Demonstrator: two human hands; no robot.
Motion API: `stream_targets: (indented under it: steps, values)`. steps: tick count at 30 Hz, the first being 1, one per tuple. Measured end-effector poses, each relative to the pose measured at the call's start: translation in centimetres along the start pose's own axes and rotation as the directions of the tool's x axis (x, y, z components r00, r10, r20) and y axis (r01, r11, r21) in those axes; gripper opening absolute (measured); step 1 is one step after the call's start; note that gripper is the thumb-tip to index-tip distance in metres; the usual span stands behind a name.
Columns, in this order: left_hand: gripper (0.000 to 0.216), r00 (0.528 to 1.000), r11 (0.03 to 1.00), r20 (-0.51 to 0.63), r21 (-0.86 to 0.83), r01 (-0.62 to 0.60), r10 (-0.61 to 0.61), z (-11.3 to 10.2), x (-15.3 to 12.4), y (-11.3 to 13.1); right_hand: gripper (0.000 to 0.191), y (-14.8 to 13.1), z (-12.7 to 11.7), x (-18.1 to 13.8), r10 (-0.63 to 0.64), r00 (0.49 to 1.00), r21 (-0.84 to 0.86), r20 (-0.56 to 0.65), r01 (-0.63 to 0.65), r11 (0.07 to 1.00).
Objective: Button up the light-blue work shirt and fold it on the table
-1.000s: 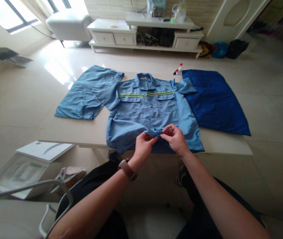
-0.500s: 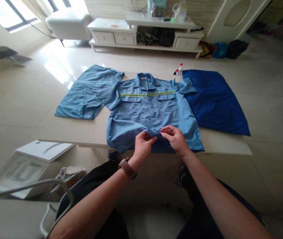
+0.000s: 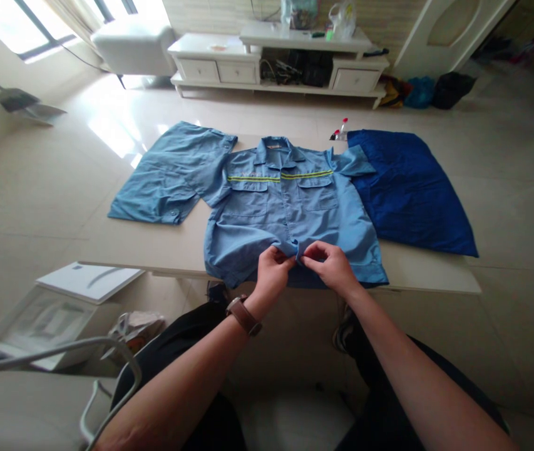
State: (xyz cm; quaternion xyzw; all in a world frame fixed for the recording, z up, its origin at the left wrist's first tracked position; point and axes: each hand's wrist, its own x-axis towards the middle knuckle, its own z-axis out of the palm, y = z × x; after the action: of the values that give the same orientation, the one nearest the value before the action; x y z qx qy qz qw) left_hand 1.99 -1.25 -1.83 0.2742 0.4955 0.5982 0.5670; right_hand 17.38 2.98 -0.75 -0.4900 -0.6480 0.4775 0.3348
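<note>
Head view: the short-sleeved light-blue work shirt (image 3: 252, 228) lies face up on the tabletop (image 3: 163, 244), straight ahead of both hands, its long axis running away from them, hem nearest, collar (image 3: 261, 151) farthest. The left hand (image 3: 273, 270) grips the cloth at the lower end of the front placket (image 3: 296, 248) between thumb and fingers. The right hand (image 3: 330, 266), equally near, is closed in a fingertip pinch just beside it; whether a button sits there is too small to tell. Beyond the left hand, leftward, lies a folded light-blue garment (image 3: 166, 178); beyond the right hand, rightward, a dark-blue one (image 3: 419, 194).
</note>
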Motion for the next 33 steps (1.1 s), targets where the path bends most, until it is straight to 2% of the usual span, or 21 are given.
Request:
stream_targets:
  steps: [4, 8, 16, 20, 22, 25, 29, 33]
  values:
    - [0.031, 1.000, 1.000, 0.014, 0.015, -0.011, 0.011, -0.1, 0.3, 0.0, 0.016, -0.1, 0.0, -0.2, -0.055, 0.998, -0.115, -0.020, 0.053, 0.992]
    - [0.030, 0.999, 0.999, 0.022, 0.034, -0.024, 0.023, -0.2, 0.5, 0.1, 0.015, -0.3, 0.1, -0.4, -0.123, 0.991, -0.144, -0.044, 0.116, 0.983]
    - [0.019, 0.998, 0.987, 0.051, 0.153, -0.049, 0.042, -0.2, 0.2, 0.9, 0.010, -0.5, 0.1, -0.4, -0.178, 0.984, -0.179, -0.004, 0.175, 0.968]
    - [0.017, 0.999, 0.990, 0.037, 0.139, 0.001, -0.006, 0.0, 0.0, 1.4, 0.009, -0.7, 0.2, -0.4, -0.217, 0.976, -0.218, -0.027, 0.206, 0.954]
    - [0.017, 0.998, 0.991, 0.003, 0.126, 0.054, -0.055, 0.1, -0.1, 1.6, 0.008, -0.8, 0.3, -0.5, -0.254, 0.967, -0.257, -0.031, 0.238, 0.937]
    - [0.030, 0.995, 0.985, -0.011, 0.142, 0.100, -0.100, 0.2, -0.3, 1.5, 0.010, -0.8, 0.4, -0.7, -0.326, 0.945, -0.356, -0.023, 0.297, 0.886]
    - [0.030, 0.999, 0.986, -0.019, 0.160, 0.048, -0.045, 0.2, -0.6, 1.3, 0.012, -0.5, 0.7, -0.8, -0.380, 0.925, -0.481, 0.005, 0.335, 0.810]
    - [0.026, 0.998, 0.994, -0.057, 0.104, 0.038, -0.032, 0.4, -0.7, 1.1, 0.012, -0.3, 0.8, -0.8, -0.391, 0.921, -0.486, -0.002, 0.340, 0.805]
